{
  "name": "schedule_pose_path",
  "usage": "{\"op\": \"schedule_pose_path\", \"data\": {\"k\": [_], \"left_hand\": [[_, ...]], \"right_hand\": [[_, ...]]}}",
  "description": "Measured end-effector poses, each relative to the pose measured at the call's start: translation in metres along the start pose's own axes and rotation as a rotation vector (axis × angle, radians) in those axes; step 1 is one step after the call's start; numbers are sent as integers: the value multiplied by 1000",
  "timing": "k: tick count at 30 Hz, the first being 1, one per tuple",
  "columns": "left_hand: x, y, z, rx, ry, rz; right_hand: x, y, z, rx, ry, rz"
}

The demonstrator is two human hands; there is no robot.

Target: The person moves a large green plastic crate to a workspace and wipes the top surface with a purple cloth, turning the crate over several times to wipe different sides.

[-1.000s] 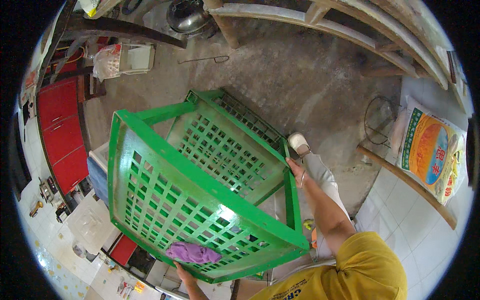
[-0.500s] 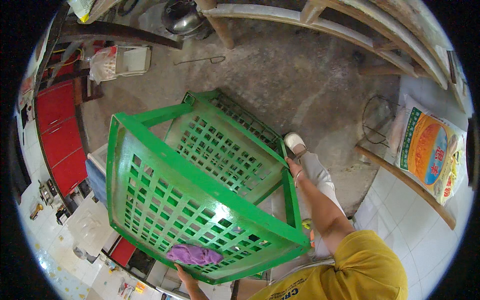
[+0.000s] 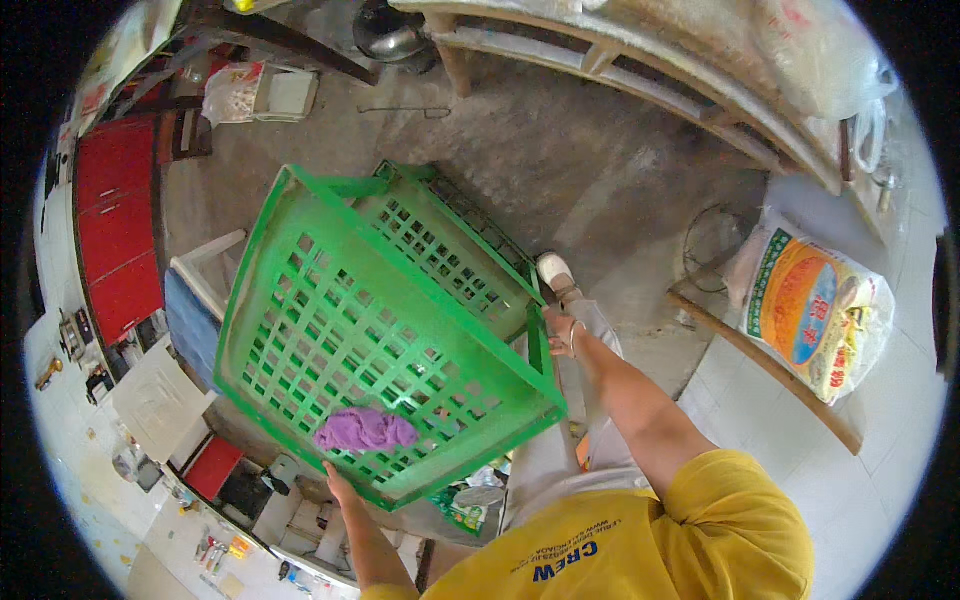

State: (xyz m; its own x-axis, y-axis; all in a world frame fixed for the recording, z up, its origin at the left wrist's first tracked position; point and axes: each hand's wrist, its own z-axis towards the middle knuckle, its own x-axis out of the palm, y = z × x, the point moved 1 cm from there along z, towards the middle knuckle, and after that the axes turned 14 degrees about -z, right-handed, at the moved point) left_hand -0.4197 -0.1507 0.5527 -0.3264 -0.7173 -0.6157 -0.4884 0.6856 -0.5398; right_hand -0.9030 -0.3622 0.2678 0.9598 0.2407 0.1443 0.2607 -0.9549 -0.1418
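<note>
I hold a large green plastic lattice crate tilted in front of me, its open side turned toward me. My left hand grips its lower rim from beneath, mostly hidden by the crate. My right hand clasps the crate's right corner post. A crumpled purple cloth lies inside on the lattice wall near the lower rim, just above my left hand. My white shoe shows on the concrete floor past the crate.
A printed sack leans at the right by a wooden stick. Wooden shelving runs along the back. Red cabinets stand at the left, a blue-and-white box sits beside the crate, and a metal pot rests at the back.
The crate has swung slightly to the left and nearer to me. The purple cloth stays at the lower rim. Both hands keep their grip.
</note>
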Motion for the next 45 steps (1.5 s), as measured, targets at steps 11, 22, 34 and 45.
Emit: {"op": "schedule_pose_path", "data": {"k": [11,22,34,45], "left_hand": [[16,-3,-11,19,38,-31],[20,-30,-24,-101,-35,324],[12,-13,-2,-145,92,-16],[-6,16,31,27,51,69]], "right_hand": [[25,-4,-27,-84,263,-51],[27,-1,-24,-252,149,-230],[32,-8,-9,-103,223,-51],[30,22,-51,-223,306,-817]]}}
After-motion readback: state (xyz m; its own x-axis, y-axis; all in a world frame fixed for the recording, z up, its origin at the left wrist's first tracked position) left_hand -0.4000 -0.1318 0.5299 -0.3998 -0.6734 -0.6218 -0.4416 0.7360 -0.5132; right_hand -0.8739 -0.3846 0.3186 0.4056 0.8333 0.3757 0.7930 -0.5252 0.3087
